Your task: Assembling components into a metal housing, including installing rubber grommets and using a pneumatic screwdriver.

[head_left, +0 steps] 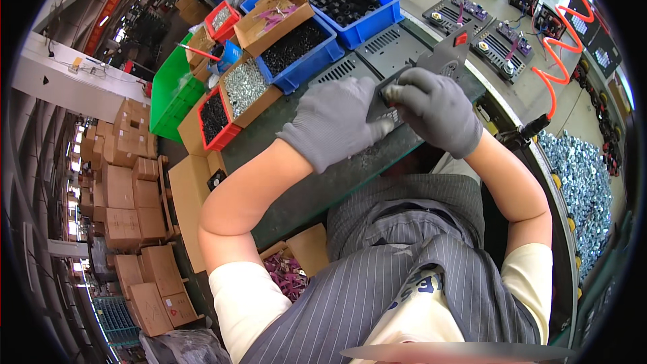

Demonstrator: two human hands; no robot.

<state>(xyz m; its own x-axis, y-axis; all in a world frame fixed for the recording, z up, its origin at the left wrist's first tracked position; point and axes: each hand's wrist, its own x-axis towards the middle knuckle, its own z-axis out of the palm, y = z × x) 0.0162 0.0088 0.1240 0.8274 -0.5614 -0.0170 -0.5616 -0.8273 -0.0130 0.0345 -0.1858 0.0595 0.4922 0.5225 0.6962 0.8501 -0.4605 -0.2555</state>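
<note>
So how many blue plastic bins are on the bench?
2, side by side at the far end: one holding black parts, one with small black pieces and a cardboard box. Others may be hidden.

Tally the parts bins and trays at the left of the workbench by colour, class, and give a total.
Blue bins: 3
Red trays: 2
Green bin: 1
Total: 6
</note>
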